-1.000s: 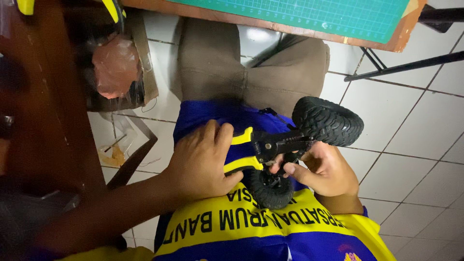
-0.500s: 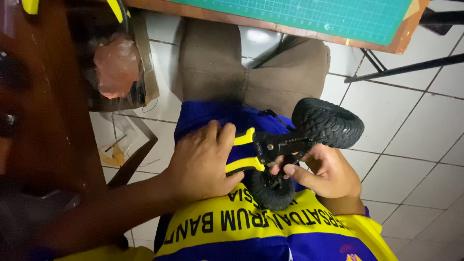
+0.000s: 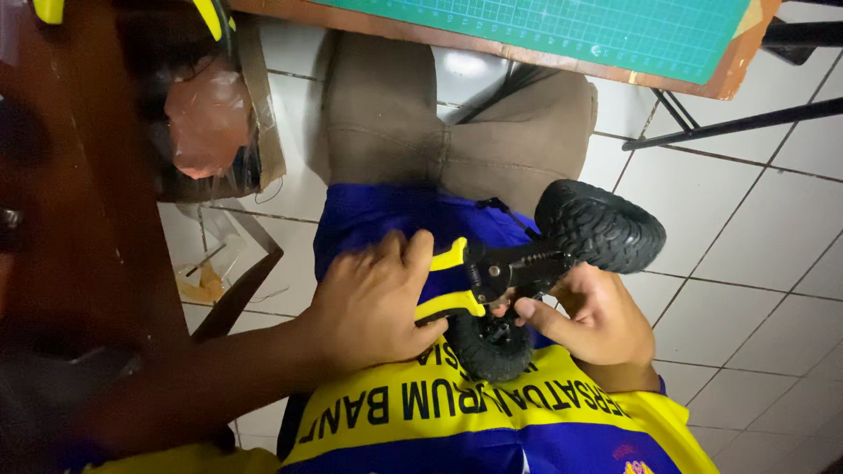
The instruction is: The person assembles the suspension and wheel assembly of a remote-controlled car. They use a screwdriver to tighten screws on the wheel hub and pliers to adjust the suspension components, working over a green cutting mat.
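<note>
A person's left hand (image 3: pixel 373 303) clenches the yellow handles of black pliers (image 3: pixel 492 274) over the lap; the right hand (image 3: pixel 597 320) grasps a toy axle (image 3: pixel 502 329) between two rubber wheels, one wheel (image 3: pixel 600 226) far right, the other wheel (image 3: pixel 489 347) nearer; the pliers' head meets the axle just beside the right fingertips (image 3: pixel 527 309).

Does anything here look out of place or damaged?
Nothing looks damaged. One oddity: the wheeled assembly is worked on in the lap, not on the green cutting mat. The left hand grips yellow-handled pliers; the right hand steadies it.
</note>
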